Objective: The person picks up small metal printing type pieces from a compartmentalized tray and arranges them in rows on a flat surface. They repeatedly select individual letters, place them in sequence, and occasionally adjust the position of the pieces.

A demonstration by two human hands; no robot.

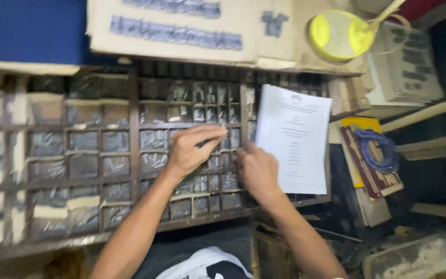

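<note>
Reaching over a wooden type case (130, 129), the person's left hand (192, 151) hovers above the small compartments near the middle, fingers bent together and pointing right, as if pinched; whether a metal sort sits between the fingertips I cannot tell (the frame is blurred). The right hand (258, 173) rests lower and just to the right, knuckles up, curled loosely over the compartments beside the case's right end; its grip is likewise too blurred to read. The compartments hold grey metal type pieces (153, 139), larger bins to the left, smaller ones under the hands.

A white printed sheet (294, 139) lies tilted on the case's right edge, touching the right hand's far side. Above the case sits a cardboard sheet (264, 46) with rows of set type (176, 35) on it, and a yellow round lid (339, 35) stands on its right end. To the right lies a dark red book (370, 175) with a blue coiled cord (378, 150) on top.
</note>
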